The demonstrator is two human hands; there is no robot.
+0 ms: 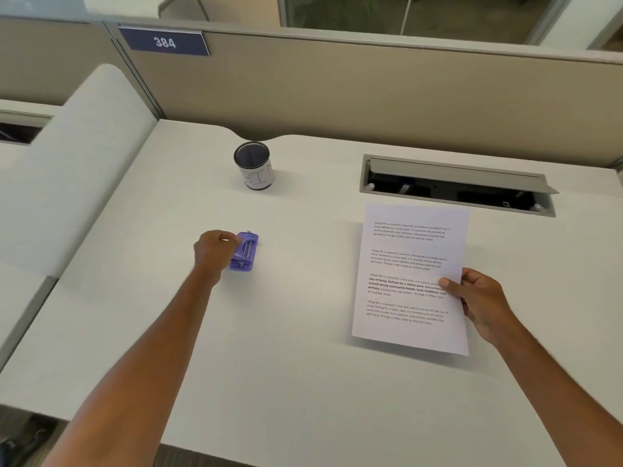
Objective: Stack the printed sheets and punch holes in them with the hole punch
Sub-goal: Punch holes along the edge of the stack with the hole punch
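Observation:
A small purple hole punch [245, 251] rests on the white desk [303, 365], left of centre. My left hand [215, 252] is closed around its left side. White printed sheets [408, 278] with paragraphs of text are held at the right, slightly lifted, with a shadow under their lower edge. My right hand [478, 298] pinches their right edge, thumb on top. How many sheets are in the stack cannot be told.
A black mesh cup [254, 165] with a white label stands at the back of the desk. An open cable tray slot [455, 187] lies behind the sheets. A beige partition wall [371, 96] closes off the far side.

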